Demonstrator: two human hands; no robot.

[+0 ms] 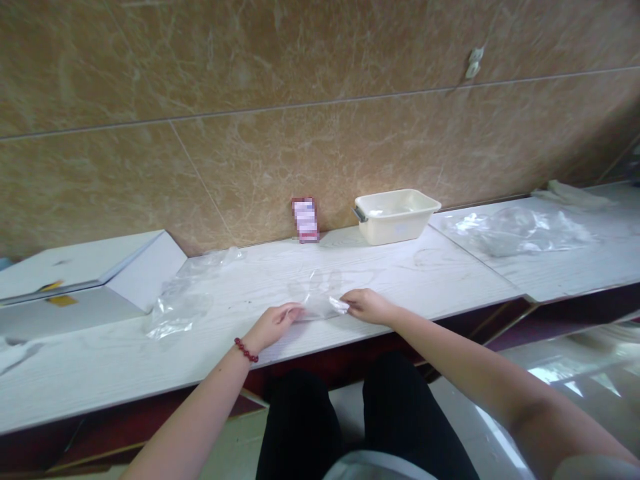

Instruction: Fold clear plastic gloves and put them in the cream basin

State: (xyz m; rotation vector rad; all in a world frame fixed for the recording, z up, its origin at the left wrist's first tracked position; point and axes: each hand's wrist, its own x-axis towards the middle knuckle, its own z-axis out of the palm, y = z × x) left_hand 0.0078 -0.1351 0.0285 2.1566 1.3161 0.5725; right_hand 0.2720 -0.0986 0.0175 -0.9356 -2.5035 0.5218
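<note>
A small clear plastic bag (315, 303) is stretched between my two hands, just above the front of the white wood-grain table (400, 273). My left hand (270, 327), with a red bead bracelet at the wrist, pinches the bag's left edge between thumb and fingers. In the fingertips of my right hand (370, 307) is a small white folded piece (339, 305) at the bag's right side. Whether that piece is inside the bag or at its mouth, I cannot tell.
A cream plastic bin (397, 223) stands by the wall beside a pixelated upright card (306, 220). At left are a white box (90, 280) and crumpled clear plastic (183, 297). More clear plastic (525, 230) and a pale cloth-like item (570, 195) lie at right.
</note>
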